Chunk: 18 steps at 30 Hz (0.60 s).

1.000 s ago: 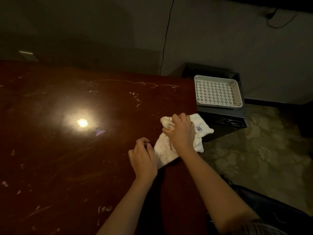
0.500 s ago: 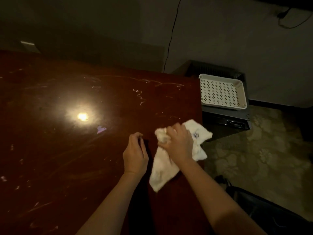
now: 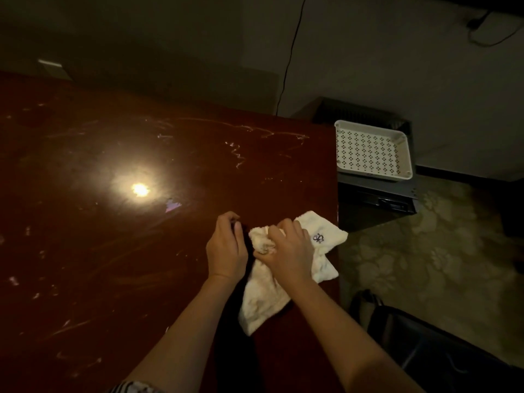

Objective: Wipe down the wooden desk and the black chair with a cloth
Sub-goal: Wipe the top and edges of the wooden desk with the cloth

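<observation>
Cloth bunched in right hand at desk's right edge

Cloth, a cream-white terry rectangle with a small dark embroidered motif (image 3: 286, 268), is gripped by the right hand (image 3: 286, 251); fingers are curled tight round a gathered wad at its upper part, knuckles up. The bunching is probably meant to form a firm pad for scrubbing, with loose ends left trailing. One flap is spread toward the desk's right edge, with the motif showing; another tail lies toward the person, flat on the wood. The left hand (image 3: 226, 251) is set just beside the wad, fingers curled downward. Whether a fold of the cloth is pinched cannot be told, since the fingertips are hidden in shadow. It looks placed to steady or help regather the fabric.

The dark reddish-brown glossy wooden desk (image 3: 141, 251) is marked all over with pale scratches, smears and specks, so most of the wiping is judged not yet done. A bright lamp reflection (image 3: 139, 189) is seen left of centre, with a small purplish scrap or glint (image 3: 172, 205) just beside it; what it is cannot be told.

Past the desk's right edge, a white perforated plastic tray (image 3: 405, 154) is set on top of a dark grey boxy cabinet (image 3: 377, 205). A thin black cable (image 3: 289, 61) is run down the grey wall behind. The floor is covered in a pale floral pattern. The black chair (image 3: 425, 344) is partly seen at lower right, near the person, untouched by either hand. The room is dimly lit.
</observation>
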Each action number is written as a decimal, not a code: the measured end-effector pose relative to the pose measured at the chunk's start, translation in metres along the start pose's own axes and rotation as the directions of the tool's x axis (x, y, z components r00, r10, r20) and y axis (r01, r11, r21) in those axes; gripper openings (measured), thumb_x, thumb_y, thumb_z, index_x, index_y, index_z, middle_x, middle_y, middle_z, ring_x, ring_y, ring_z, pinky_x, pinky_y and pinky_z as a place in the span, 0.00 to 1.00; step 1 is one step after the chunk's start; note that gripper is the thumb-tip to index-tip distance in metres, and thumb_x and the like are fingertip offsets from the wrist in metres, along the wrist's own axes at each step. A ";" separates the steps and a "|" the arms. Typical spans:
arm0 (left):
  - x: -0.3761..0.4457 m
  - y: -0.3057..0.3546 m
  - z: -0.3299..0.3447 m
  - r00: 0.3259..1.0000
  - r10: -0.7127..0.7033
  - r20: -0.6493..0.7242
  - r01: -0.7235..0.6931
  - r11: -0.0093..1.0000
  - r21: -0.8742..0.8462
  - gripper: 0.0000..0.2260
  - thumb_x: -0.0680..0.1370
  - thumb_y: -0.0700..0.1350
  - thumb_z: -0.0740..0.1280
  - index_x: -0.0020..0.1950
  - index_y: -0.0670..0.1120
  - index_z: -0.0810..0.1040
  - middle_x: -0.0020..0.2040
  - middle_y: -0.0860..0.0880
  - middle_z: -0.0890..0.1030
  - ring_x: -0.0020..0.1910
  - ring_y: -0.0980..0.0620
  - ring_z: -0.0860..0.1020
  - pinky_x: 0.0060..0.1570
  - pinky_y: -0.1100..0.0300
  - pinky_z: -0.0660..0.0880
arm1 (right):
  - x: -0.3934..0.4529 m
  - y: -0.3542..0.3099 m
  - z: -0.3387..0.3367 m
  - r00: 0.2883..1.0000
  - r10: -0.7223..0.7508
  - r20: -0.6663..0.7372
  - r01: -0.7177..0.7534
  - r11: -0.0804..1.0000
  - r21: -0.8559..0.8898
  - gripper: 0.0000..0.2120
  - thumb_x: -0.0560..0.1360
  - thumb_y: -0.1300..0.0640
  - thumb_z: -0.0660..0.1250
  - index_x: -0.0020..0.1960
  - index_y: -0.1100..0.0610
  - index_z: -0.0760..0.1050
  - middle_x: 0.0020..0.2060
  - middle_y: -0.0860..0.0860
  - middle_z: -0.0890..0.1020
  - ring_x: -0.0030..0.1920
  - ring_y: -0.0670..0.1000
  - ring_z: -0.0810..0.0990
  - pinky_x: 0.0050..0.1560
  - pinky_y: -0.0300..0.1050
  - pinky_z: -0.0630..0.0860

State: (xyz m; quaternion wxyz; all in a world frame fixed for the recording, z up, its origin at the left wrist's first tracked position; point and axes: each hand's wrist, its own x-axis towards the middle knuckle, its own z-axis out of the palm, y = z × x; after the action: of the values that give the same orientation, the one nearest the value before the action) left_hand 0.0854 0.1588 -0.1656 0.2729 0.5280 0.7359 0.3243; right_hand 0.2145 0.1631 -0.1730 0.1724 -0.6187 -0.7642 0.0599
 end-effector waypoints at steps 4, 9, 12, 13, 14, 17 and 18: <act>0.001 0.000 0.004 1.000 0.016 0.020 -0.018 0.996 0.087 0.08 0.81 0.43 0.58 0.56 0.42 0.73 0.46 0.49 0.78 0.39 0.50 0.76 0.37 0.59 0.67 | 0.048 0.002 0.005 1.000 0.013 -0.003 -0.013 1.000 -0.015 0.23 0.56 0.45 0.79 0.43 0.53 0.74 0.39 0.53 0.76 0.40 0.55 0.75 0.36 0.46 0.70; 0.002 -0.003 0.006 0.998 0.049 0.035 -0.052 0.992 0.118 0.08 0.81 0.46 0.56 0.54 0.45 0.72 0.44 0.51 0.76 0.38 0.52 0.75 0.37 0.54 0.72 | 0.101 0.000 0.010 0.995 0.095 -0.019 -0.095 0.995 0.018 0.19 0.60 0.46 0.77 0.43 0.55 0.75 0.42 0.53 0.76 0.44 0.55 0.74 0.40 0.48 0.67; 0.001 -0.003 0.005 0.997 0.069 0.022 -0.071 0.991 0.113 0.10 0.79 0.47 0.55 0.54 0.43 0.72 0.43 0.52 0.74 0.38 0.51 0.75 0.36 0.57 0.69 | 0.066 -0.001 0.007 0.993 0.116 0.019 -0.116 0.993 0.016 0.18 0.63 0.46 0.75 0.46 0.54 0.74 0.44 0.53 0.76 0.46 0.55 0.74 0.41 0.49 0.69; 0.002 -0.003 0.005 0.998 0.060 0.024 -0.063 0.991 0.116 0.10 0.79 0.46 0.56 0.54 0.43 0.72 0.43 0.52 0.75 0.39 0.51 0.75 0.37 0.58 0.68 | 0.047 0.000 0.006 0.996 0.087 0.004 -0.087 0.996 0.002 0.19 0.62 0.46 0.75 0.45 0.54 0.73 0.42 0.53 0.76 0.44 0.55 0.75 0.39 0.48 0.70; 0.002 -0.003 0.005 0.998 0.054 0.028 -0.057 0.991 0.122 0.09 0.80 0.45 0.57 0.55 0.43 0.73 0.44 0.51 0.75 0.39 0.51 0.75 0.37 0.58 0.68 | 0.030 0.002 0.005 0.999 0.052 -0.015 -0.052 0.999 -0.003 0.19 0.60 0.45 0.75 0.43 0.53 0.72 0.41 0.52 0.76 0.42 0.54 0.75 0.37 0.47 0.70; 0.002 -0.001 0.006 0.998 0.052 0.020 -0.054 0.989 0.140 0.06 0.80 0.42 0.59 0.53 0.43 0.73 0.44 0.50 0.76 0.39 0.51 0.76 0.38 0.59 0.67 | 0.010 0.008 0.005 0.998 0.014 -0.066 -0.013 1.000 0.008 0.22 0.55 0.44 0.77 0.39 0.52 0.70 0.37 0.51 0.75 0.37 0.53 0.74 0.34 0.44 0.69; 0.002 -0.001 0.006 0.999 0.044 0.020 -0.047 0.988 0.150 0.06 0.79 0.42 0.60 0.53 0.43 0.73 0.43 0.50 0.76 0.39 0.50 0.76 0.37 0.59 0.66 | 0.013 0.009 0.006 0.997 0.010 -0.073 -0.010 1.000 0.006 0.22 0.54 0.43 0.76 0.38 0.53 0.70 0.37 0.51 0.75 0.37 0.53 0.74 0.34 0.44 0.69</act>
State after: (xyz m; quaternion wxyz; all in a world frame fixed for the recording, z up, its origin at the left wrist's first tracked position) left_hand 0.0888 0.1621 -0.1703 0.2311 0.5665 0.7437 0.2695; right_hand 0.2188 0.1787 -0.1785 0.2016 -0.6237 -0.7541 0.0402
